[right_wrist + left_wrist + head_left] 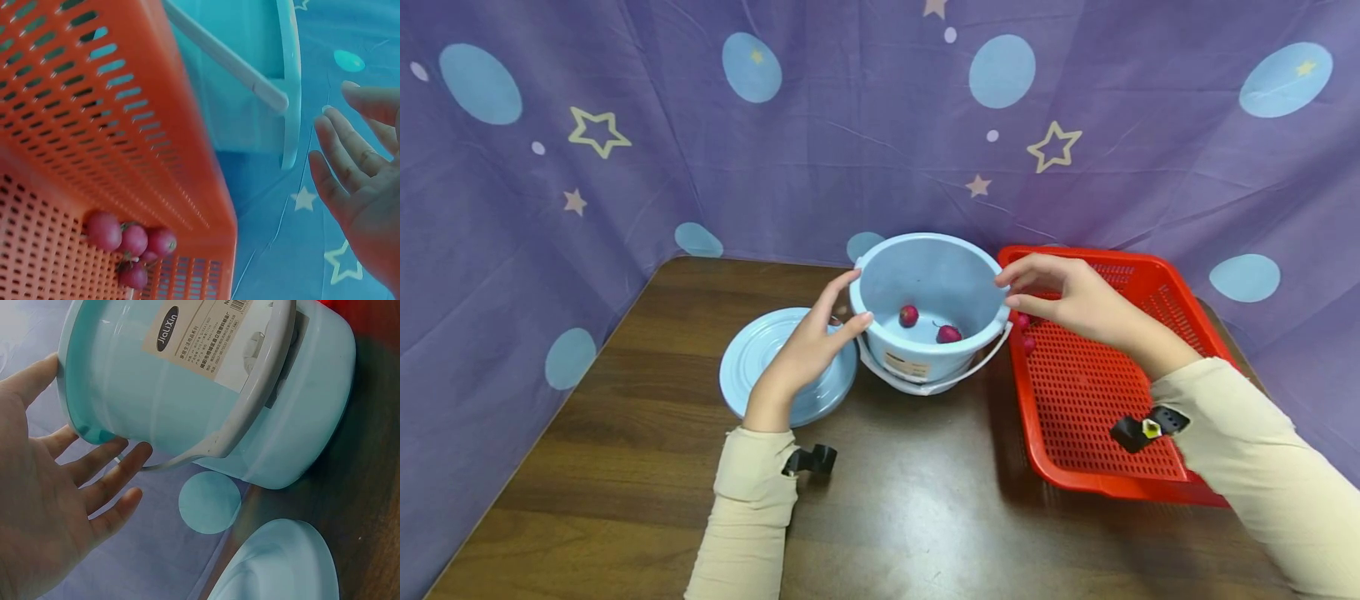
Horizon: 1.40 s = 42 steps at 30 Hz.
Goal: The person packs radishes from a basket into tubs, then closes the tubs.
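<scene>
A light blue bucket (925, 353) stands upright on the table, its white handle (979, 367) hanging down at the front. Inside it lie two small red radishes (908, 316). My left hand (805, 350) is at the bucket's left rim, fingers spread, with the thumb (39, 378) touching the rim in the left wrist view. On the opposite side, my right hand (1067, 296) hovers by the right rim with fingers loosely bent, holding nothing. The right wrist view shows a gap between its fingers (337, 147) and the rim.
A round light blue lid (745, 367) lies left of the bucket, under my left forearm. To the right sits a red perforated basket (1097, 400) with several radishes (134, 240) in one corner. A purple patterned curtain (850, 125) hangs behind the table.
</scene>
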Each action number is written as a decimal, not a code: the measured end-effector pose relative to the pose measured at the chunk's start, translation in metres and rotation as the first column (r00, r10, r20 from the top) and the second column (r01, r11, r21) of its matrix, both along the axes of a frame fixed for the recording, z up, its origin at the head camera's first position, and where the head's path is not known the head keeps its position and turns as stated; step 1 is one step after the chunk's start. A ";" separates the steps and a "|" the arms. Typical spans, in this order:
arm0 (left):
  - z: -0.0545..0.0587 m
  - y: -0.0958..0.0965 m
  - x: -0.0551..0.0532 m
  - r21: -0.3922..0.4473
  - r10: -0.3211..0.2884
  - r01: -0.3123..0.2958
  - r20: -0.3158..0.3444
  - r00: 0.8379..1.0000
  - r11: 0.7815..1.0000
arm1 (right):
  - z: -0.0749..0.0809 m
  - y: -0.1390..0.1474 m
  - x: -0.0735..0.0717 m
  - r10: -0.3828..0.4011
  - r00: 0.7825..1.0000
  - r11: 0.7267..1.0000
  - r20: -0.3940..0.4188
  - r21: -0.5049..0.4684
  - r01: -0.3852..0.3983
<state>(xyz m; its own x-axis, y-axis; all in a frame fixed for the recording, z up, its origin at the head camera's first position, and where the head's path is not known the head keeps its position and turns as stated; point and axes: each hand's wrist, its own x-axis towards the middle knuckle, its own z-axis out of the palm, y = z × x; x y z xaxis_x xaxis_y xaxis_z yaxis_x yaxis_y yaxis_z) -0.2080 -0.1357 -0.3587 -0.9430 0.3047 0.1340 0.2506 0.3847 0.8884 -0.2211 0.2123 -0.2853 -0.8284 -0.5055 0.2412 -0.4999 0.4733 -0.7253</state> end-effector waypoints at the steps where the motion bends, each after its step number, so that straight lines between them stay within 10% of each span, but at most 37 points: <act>1: 0.000 0.000 0.000 0.000 -0.001 0.001 0.000 1.000 1.000 | -0.001 0.002 0.001 -0.005 1.000 1.000 0.002 0.005 0.005; 42: -0.003 -0.001 -0.001 0.017 -0.006 0.006 0.004 1.000 1.000 | -0.102 0.056 -0.041 -0.110 0.987 0.945 0.120 0.319 0.067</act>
